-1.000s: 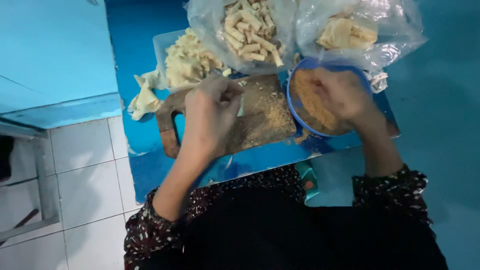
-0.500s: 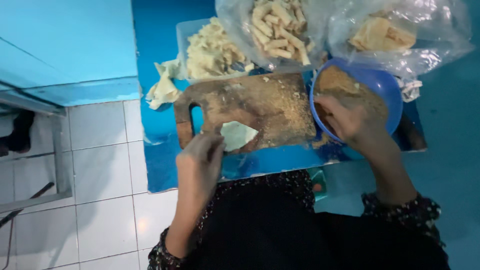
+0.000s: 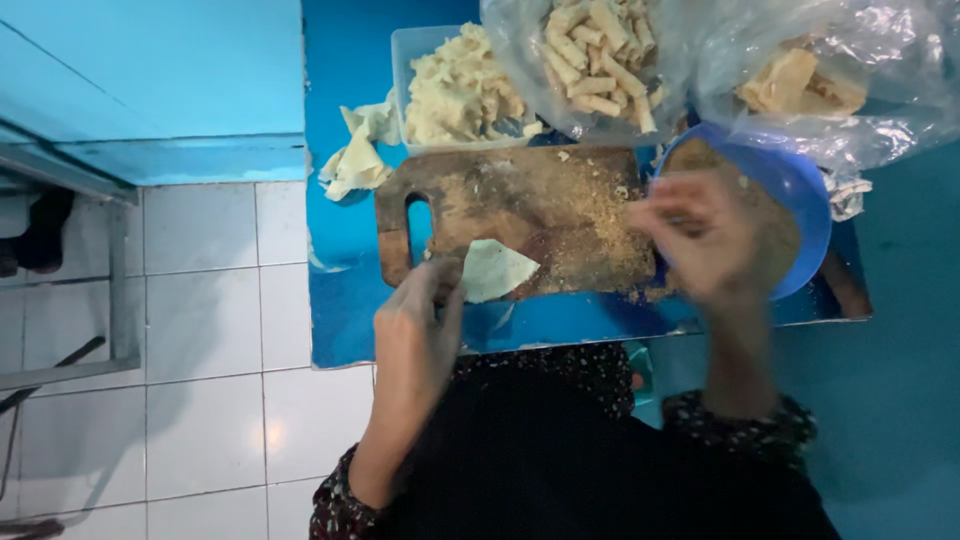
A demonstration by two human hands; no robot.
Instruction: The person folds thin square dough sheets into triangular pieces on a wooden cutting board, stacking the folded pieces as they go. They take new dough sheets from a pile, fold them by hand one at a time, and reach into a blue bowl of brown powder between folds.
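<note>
A pale triangular wrapper sheet (image 3: 497, 270) lies flat on the near edge of a wooden cutting board (image 3: 520, 205). My left hand (image 3: 418, 325) pinches its left corner with the fingertips. My right hand (image 3: 700, 235) is blurred, fingers bunched, over the rim of a blue bowl (image 3: 805, 215) of brown crumbly filling; whether it holds filling I cannot tell. Brown crumbs are scattered over the right part of the board.
A clear tub of folded wrapper sheets (image 3: 455, 90) stands behind the board, with loose sheets (image 3: 355, 165) beside it. Plastic bags hold rolled pieces (image 3: 600, 60) and flat pieces (image 3: 795, 85). The blue table (image 3: 345, 300) ends at its left edge over a white tiled floor (image 3: 200, 330).
My left hand has brought a wrapper sheet from the back to the board's near edge and laid it flat. My right hand has lifted from the bowl toward the board.
</note>
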